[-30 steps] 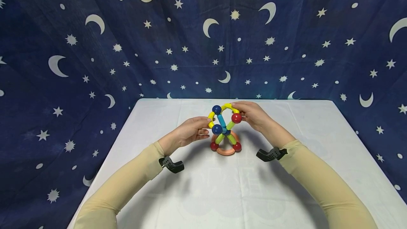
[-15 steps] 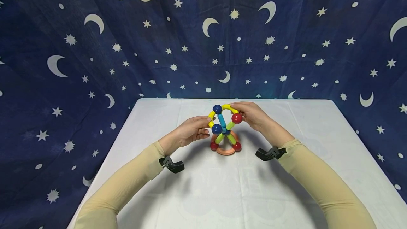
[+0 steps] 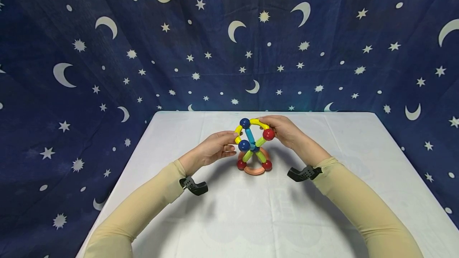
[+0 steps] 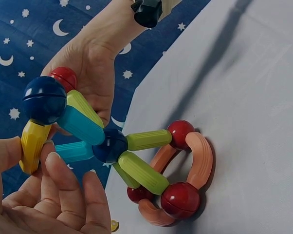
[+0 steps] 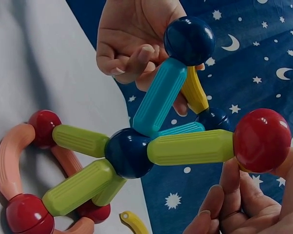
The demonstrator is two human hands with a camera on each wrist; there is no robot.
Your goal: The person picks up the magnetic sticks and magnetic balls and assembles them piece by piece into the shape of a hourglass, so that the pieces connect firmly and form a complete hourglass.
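Observation:
A toy built of magnetic sticks and balls stands on the table. Its base joins orange curved sticks [image 3: 254, 171] and red balls. Lime sticks [image 5: 83, 187] rise from there to a dark blue ball [image 4: 110, 145] in the middle. Above it, light-blue and lime sticks fan out to two blue balls and a red ball [image 3: 268, 134]. My left hand [image 3: 218, 146] pinches the left yellow curved stick [image 4: 33, 146] between thumb and fingers. My right hand [image 3: 285, 128] grips the other yellow curved stick [image 3: 259, 122] near the red ball, its fingertips partly hidden behind the toy.
A white cloth [image 3: 244, 218] covers the table. Behind and beside it hangs a dark blue curtain [image 3: 215, 19] with moons and stars. Another yellow curved piece [image 5: 133, 222] shows low in the right wrist view. Black camera mounts [image 3: 305, 173] sit on the wrists.
The upper red ball has shifted slightly right and down with the yellow curved stick's right end. My right hand has shifted down a little; my left hand stays put.

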